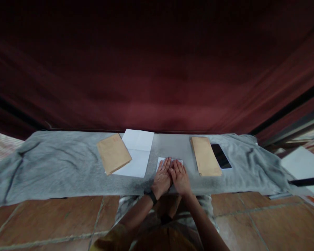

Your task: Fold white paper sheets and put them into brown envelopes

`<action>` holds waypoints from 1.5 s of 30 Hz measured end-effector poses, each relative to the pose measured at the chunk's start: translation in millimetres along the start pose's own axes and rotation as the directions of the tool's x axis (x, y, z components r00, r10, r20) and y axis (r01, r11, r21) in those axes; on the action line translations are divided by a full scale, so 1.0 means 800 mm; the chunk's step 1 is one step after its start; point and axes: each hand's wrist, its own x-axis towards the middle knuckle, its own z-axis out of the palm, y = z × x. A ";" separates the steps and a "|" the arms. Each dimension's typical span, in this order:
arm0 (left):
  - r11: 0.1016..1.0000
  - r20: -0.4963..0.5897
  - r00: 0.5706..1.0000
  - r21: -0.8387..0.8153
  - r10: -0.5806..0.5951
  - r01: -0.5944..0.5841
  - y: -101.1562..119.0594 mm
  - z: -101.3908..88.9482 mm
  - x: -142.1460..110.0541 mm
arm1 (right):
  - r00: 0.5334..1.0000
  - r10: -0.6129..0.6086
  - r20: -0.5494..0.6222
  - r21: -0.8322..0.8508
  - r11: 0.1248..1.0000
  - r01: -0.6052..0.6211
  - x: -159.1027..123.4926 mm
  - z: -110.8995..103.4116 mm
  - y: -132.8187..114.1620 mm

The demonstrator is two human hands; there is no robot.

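Observation:
My left hand (162,177) and my right hand (181,177) lie flat side by side, fingers stretched out, pressing down on a small folded white paper (161,161) on the grey cloth (68,164). The paper is mostly hidden under the palms; only its far edge shows. A black band sits on my left wrist. To the left lies a brown envelope (113,153) partly on top of white sheets (137,148). To the right lies a stack of brown envelopes (205,156) next to a black phone (221,156).
The grey cloth covers a long low table set against a dark red curtain (157,69). Brown floor tiles (42,219) lie in front. At the far right a white sheet (303,164) and a dark bar stick into view.

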 end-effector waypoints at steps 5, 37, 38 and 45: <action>0.998 -0.028 0.997 -0.001 -0.066 0.066 -0.012 -0.005 -0.008 | 1.000 -0.010 0.002 -0.102 0.995 0.010 -0.005 0.017 0.001; 0.960 0.064 0.970 0.168 -0.236 0.222 -0.016 -0.022 -0.009 | 0.994 -0.105 0.019 -0.032 0.994 0.105 0.012 0.020 -0.018; 0.962 0.068 0.970 0.164 -0.232 0.218 -0.016 -0.022 -0.009 | 0.995 -0.100 0.012 -0.045 0.994 0.100 0.012 0.022 -0.018; 0.963 0.056 0.968 0.126 -0.246 0.238 -0.016 -0.020 -0.007 | 0.996 -0.063 -0.056 -0.120 0.991 0.056 0.005 0.023 0.001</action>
